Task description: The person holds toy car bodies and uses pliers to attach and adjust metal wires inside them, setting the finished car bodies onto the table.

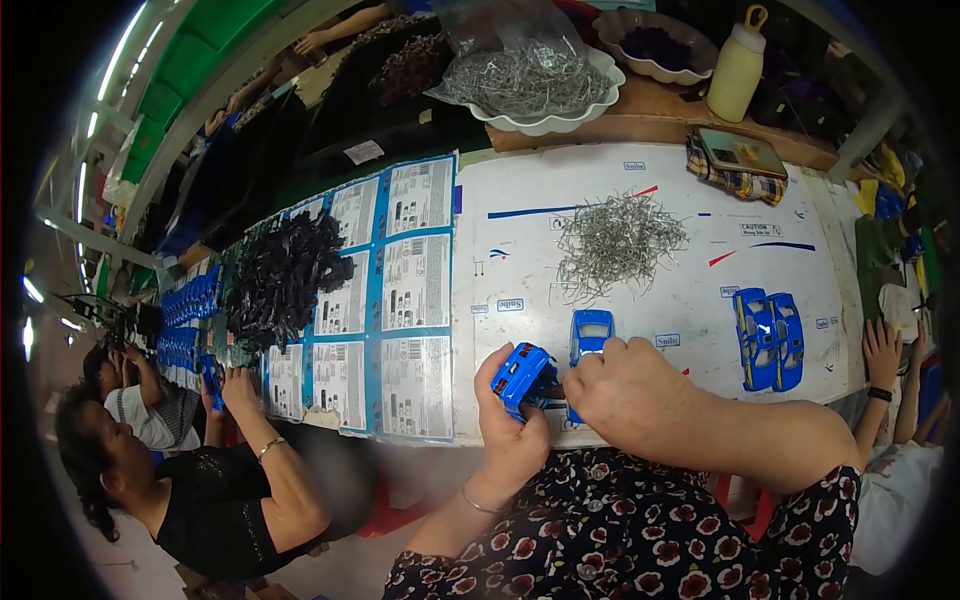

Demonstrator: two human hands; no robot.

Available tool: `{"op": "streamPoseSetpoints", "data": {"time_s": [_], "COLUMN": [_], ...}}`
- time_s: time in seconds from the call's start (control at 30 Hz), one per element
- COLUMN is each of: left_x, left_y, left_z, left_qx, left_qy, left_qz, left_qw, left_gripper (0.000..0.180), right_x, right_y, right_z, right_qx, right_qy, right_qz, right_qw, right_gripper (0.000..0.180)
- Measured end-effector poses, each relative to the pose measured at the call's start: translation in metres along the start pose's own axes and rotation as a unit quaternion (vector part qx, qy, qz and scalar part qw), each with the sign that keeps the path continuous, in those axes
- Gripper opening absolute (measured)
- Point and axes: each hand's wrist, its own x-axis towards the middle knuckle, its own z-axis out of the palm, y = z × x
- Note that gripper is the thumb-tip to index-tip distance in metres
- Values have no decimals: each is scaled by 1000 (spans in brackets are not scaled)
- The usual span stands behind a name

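Note:
My left hand [508,452] grips a blue toy car body [521,374] at the table's front edge. Its rear end with dark and red lights faces up, and its dark underside is turned toward my right hand. My right hand [635,392] is closed beside that car, thumb and fingertips pinched together. Whatever sits between those fingertips is hidden. Just beyond the right hand, partly covered by it, another blue toy car body [592,327] lies on the white table sheet. Farther off is a loose pile of thin metal pins [622,248].
Two blue car bodies [769,340] lie side by side at the right. Black plastic parts [285,285] are heaped at the left. Behind stand a white dish [540,122] of metal pins, a phone [740,152] on checked cloth and a bottle [737,70]. Co-workers sit on both sides.

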Motion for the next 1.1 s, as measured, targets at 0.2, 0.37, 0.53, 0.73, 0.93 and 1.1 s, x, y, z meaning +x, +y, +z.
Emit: {"op": "streamPoseSetpoints", "data": {"time_s": [0.2,0.37,0.53,0.73,0.93,1.1], "left_x": [6,13,21,34,55,59], "left_y": [6,15,14,11,-18,-33], "left_z": [-2,-5,-21,-38,-105,-145], "left_qx": [-71,-213,-378,-462,409,644], "left_qy": [-24,27,41,28,161,217], "left_qz": [-42,-119,-180,-182,119,83], "left_qw": [996,969,907,868,890,729], "left_gripper": [62,43,39,47,56,60], "right_x": [-3,-11,-27,-53,-70,-84], "right_y": [6,6,10,17,35,59], "right_z": [8,14,13,20,33,49], "right_qx": [81,133,185,185,150,109], "right_qy": [-17,-10,52,41,92,121], "right_qz": [16,43,115,189,274,335], "right_qw": [996,990,975,964,946,928], "right_gripper": [18,20,28,23,23,23]}}
